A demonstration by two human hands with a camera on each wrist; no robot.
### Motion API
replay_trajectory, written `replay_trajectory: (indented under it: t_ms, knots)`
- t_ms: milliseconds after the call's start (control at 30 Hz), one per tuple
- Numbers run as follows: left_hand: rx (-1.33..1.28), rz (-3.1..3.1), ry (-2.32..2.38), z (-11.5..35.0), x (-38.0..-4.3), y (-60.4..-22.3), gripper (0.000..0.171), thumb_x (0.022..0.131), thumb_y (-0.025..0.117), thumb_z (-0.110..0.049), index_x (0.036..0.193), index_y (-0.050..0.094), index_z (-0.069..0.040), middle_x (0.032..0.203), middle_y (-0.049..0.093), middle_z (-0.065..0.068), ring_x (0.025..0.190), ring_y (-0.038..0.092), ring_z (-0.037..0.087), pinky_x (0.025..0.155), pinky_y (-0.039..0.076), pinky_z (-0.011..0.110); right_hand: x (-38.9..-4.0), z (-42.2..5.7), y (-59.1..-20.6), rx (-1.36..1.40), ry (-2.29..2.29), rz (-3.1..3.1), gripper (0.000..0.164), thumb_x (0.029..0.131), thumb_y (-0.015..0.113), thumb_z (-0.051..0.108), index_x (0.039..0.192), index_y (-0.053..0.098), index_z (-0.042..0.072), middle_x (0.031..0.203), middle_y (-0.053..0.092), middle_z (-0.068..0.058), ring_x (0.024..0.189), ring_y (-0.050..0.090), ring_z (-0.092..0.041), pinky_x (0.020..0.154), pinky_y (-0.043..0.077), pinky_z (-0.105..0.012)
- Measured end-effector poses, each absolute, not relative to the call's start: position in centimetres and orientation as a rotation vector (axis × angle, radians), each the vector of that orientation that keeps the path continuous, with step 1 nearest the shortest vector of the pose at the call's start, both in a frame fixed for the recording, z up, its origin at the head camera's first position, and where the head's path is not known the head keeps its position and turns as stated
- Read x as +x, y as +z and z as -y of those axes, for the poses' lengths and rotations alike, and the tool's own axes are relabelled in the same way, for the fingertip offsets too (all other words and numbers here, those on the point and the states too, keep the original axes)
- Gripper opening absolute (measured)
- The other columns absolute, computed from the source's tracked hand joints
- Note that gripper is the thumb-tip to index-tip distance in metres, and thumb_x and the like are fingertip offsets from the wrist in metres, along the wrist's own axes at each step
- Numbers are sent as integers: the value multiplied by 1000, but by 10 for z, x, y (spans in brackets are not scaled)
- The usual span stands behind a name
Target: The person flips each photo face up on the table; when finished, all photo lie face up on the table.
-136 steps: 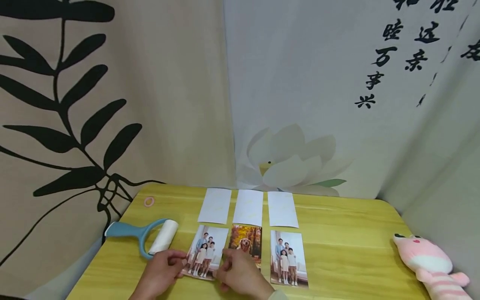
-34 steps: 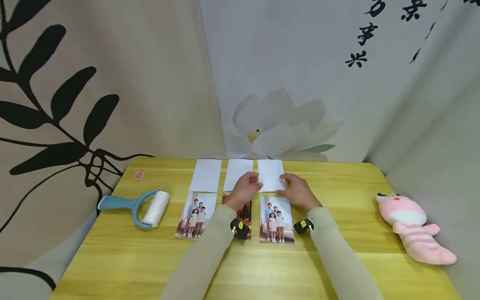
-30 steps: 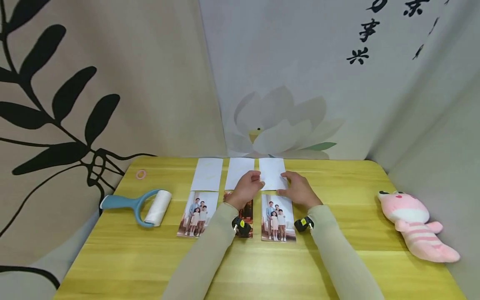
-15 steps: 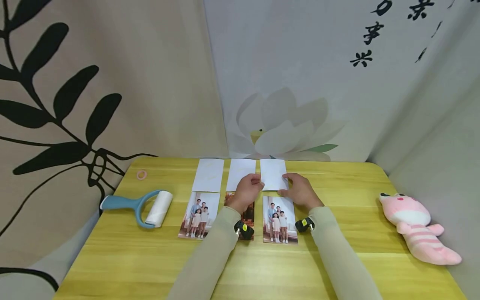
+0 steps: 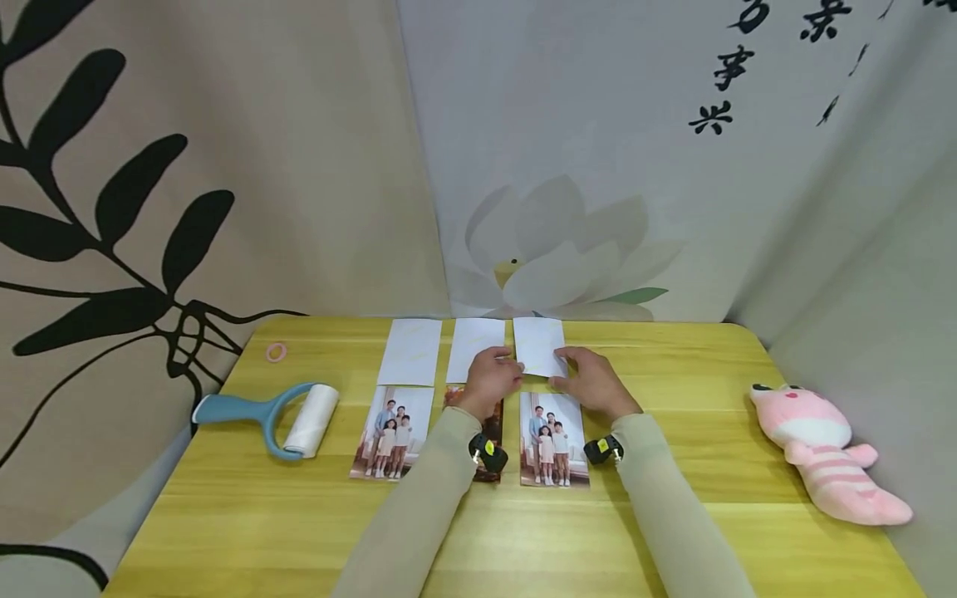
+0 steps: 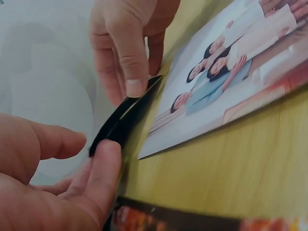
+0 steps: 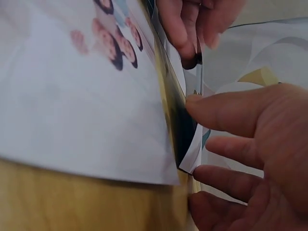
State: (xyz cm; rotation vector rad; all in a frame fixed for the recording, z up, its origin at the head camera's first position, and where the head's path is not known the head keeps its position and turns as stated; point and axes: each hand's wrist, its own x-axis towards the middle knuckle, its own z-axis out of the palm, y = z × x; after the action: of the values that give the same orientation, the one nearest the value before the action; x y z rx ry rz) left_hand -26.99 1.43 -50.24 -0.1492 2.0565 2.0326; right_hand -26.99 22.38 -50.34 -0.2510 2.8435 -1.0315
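Note:
In the head view, a white-backed photo print (image 5: 538,340) lies face down at the right of the back row. My left hand (image 5: 489,384) pinches its lower left corner, while my right hand (image 5: 596,384) holds its right edge. Its near edge is bent up off the table, and the left wrist view shows the dark underside (image 6: 120,122). The right wrist view has my right thumb on the print's edge. Just below lies a family photo (image 5: 555,440), face up. My left hand and wrist partly cover an autumn-coloured photo (image 5: 493,423).
Two more white-backed prints (image 5: 409,352) (image 5: 475,345) lie along the back edge. Another family photo (image 5: 389,432) is front left. A blue-handled lint roller (image 5: 310,422) and a pink ring (image 5: 276,352) lie left; a pink plush toy (image 5: 822,453) lies right. Curtains hang behind the table.
From the front left family photo, both hands have moved to the back right print. Over the last half second its near edge has risen slightly. The head view has also shifted.

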Motion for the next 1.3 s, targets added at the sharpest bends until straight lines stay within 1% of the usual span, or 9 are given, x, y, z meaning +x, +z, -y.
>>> replay_trajectory:
  t_ms: [167,333,533,700,867,967,1067,1200,1300]
  knots:
    - [-207,-1941,2125,-19,-272,-509,52,101,66,-1,150,51,6,123,66,20,101,75,28,90,64,36,-268,-219,-503,-256,-1030,-2858,56,99,75,24,149,58,4,155,55,-22,146,48,-44,122,38,-60]
    - [-196,-1849,2213,-19,-271,-505,47,100,65,2,146,55,5,126,64,22,98,74,26,91,64,35,-263,-211,-496,-268,-1074,-2895,56,99,74,31,147,60,4,152,59,-20,144,52,-44,120,41,-60]
    - [-137,-1786,2275,-20,-259,-499,45,101,65,1,145,57,0,129,64,23,100,74,27,91,64,35,-251,-199,-484,-196,-1274,-2920,43,101,70,32,137,70,8,131,74,-14,122,69,-37,103,56,-54]
    - [-59,-1798,2302,-21,-251,-494,41,102,66,-4,143,61,-5,130,63,20,98,73,23,94,63,43,-242,-186,-472,-149,-1359,-2947,36,103,69,32,130,74,8,118,78,-11,111,73,-31,94,60,-51]
    - [69,-1868,2286,-18,-241,-484,36,103,68,-11,139,67,-13,137,64,14,109,71,27,92,64,41,-231,-179,-460,-79,-1454,-2927,38,104,67,33,130,74,8,117,78,-13,104,75,-31,87,62,-46]
    - [161,-1942,2226,-15,-232,-479,36,104,68,-15,140,67,-17,142,63,10,118,70,30,93,64,40,-225,-176,-456,-19,-1614,-2781,41,105,66,33,136,70,6,121,76,-17,101,77,-31,82,65,-41]
    - [248,-2059,2112,-14,-221,-477,37,105,69,-23,142,66,-22,142,63,5,119,69,27,93,63,37,-218,-175,-455,58,-1748,-2622,49,106,65,36,142,64,4,128,72,-21,98,78,-29,79,66,-36]
    - [339,-2221,1972,-14,-211,-475,39,103,71,-32,141,67,-28,130,68,3,107,67,21,82,59,31,-209,-176,-453,137,-1834,-2522,54,104,68,38,145,61,2,131,71,-24,93,78,-23,76,66,-34]
    - [373,-2332,1891,-16,-207,-473,40,100,75,-31,139,68,-29,120,69,3,96,64,19,71,54,28,-204,-175,-452,157,-1860,-2508,50,104,69,31,141,64,-1,126,73,-25,86,78,-18,72,66,-31]
